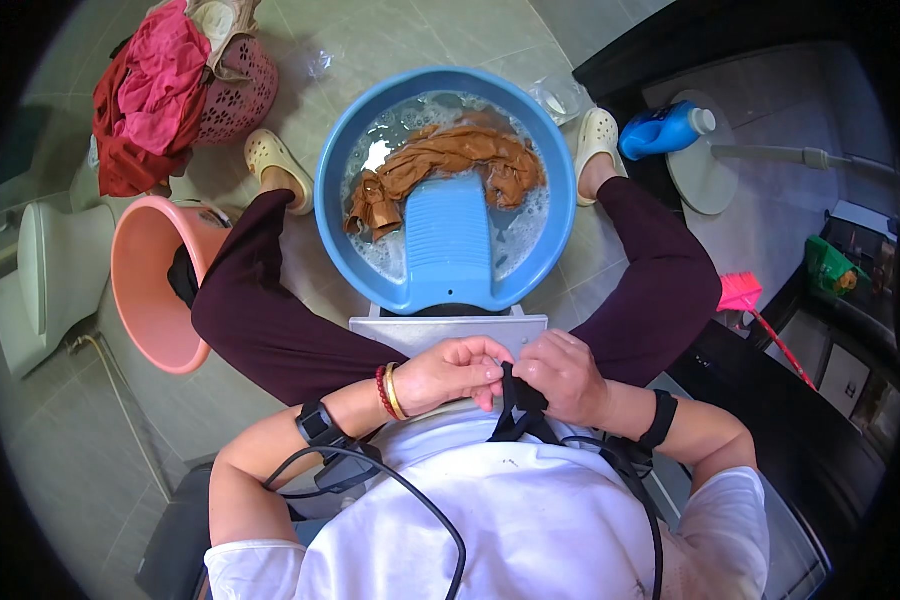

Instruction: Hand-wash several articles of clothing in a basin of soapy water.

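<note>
Close in front of my white shirt, my left hand and my right hand meet over a black fabric strap. The left fingertips pinch its upper end. My right fingers are curled closed round its other side. Beyond my hands stands a round blue basin of foamy water. A blue ribbed washboard leans in it against the near rim. A wet brown garment lies bunched across the top of the washboard, partly under water.
An orange bucket with dark cloth inside is left of my leg. Behind it, a pink basket overflows with red and pink clothes. A blue bottle lies at right, near a pink brush. Black cables cross my shirt.
</note>
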`<state>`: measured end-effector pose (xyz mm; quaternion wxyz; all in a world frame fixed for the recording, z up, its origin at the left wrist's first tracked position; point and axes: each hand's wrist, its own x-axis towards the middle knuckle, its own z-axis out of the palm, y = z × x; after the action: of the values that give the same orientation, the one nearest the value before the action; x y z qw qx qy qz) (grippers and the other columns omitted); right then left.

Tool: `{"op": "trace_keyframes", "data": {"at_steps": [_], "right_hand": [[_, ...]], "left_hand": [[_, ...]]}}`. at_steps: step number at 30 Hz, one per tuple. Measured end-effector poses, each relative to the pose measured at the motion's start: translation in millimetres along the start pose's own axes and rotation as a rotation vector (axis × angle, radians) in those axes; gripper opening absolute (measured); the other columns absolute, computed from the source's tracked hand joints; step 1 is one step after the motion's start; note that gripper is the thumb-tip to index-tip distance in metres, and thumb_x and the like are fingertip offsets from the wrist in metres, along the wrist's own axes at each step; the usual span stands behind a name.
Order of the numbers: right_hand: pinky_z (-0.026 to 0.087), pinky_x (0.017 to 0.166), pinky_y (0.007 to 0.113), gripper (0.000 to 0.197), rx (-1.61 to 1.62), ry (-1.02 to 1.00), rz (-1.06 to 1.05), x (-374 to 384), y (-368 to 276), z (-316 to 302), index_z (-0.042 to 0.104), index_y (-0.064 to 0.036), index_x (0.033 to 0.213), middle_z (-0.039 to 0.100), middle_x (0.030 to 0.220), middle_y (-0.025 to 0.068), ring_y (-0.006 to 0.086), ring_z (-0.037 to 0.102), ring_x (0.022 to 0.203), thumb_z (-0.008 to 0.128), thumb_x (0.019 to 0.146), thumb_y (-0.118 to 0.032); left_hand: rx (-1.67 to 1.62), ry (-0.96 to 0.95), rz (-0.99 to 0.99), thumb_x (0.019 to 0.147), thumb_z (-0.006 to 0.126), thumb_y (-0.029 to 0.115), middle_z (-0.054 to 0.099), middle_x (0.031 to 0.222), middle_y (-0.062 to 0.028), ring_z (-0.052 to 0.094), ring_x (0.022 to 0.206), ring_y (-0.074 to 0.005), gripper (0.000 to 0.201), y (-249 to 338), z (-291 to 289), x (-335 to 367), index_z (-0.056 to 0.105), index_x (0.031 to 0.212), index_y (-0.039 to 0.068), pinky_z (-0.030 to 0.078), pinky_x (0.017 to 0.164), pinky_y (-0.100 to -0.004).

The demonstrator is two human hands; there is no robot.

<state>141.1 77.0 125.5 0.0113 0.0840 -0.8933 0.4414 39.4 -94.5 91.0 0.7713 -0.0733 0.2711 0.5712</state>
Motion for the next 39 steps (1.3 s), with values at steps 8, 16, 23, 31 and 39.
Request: {"op": "trace_keyframes", "data": {"at_steps": [8,16,23,31,39], "right_hand": [[0.037,0.052,0.029,0.033,-0.025,-0.129,-0.209,-5.7,13.8,-13.3,0.061,-0.0081,0.098,0.052,0.075,0.0013,0.0183,0.047,0.062,0.063,0.068,-0.021],[0.044,0.071,0.028,0.035,0.54,-0.414,0.237,-34.2,28.1,-50.0,0.057,-0.0054,0.107,0.056,0.081,0.0026,0.0174,0.053,0.076,0.063,0.073,-0.014],[0.043,0.078,0.029,0.044,0.604,-0.16,1.013,0.3,193.3,-10.5,0.044,-0.0071,0.121,0.054,0.103,0.0061,0.016,0.054,0.085,0.056,0.081,-0.023],[0.025,0.1,0.046,0.089,-0.247,-0.144,0.927,64.3,287.5,85.6,0.012,-0.02,0.136,0.012,0.14,0.0133,0.039,0.017,0.125,0.066,0.067,-0.033],[0.03,0.097,0.042,0.047,-0.435,-0.496,0.998,78.7,336.7,126.0,0.036,-0.0155,0.128,0.032,0.13,0.0127,0.0336,0.033,0.118,0.045,0.082,-0.022]], "left_hand": [[0.547,0.078,-0.006,0.088,0.046,0.011,0.052,0.071,-0.0012,0.052,0.06,-0.0085,0.009,14.6,-10.3,-12.4,0.047,0.091,0.003,0.043,0.058,-0.0209],[0.961,0.046,-0.117,0.087,0.049,0.015,0.052,0.07,-0.0025,0.053,0.057,-0.0078,0.014,22.8,-41.3,-53.5,0.048,0.093,0.003,0.043,0.056,-0.0226],[1.702,0.448,0.163,0.077,0.062,0.027,0.052,0.103,-0.0147,0.055,0.094,-0.027,0.054,119.2,-121.7,12.9,0.039,0.123,0.011,0.045,0.079,-0.0346],[2.185,0.791,0.156,0.066,0.065,0.046,0.015,0.14,-0.0121,0.017,0.128,-0.0331,0.084,164.5,-173.5,128.0,0.021,0.134,0.022,0.021,0.1,-0.0502],[2.079,0.732,-0.07,0.074,0.047,0.06,0.015,0.141,-0.0111,0.02,0.127,-0.0334,0.073,173.1,-240.2,218.3,0.024,0.133,0.024,0.022,0.098,-0.0524]]}}
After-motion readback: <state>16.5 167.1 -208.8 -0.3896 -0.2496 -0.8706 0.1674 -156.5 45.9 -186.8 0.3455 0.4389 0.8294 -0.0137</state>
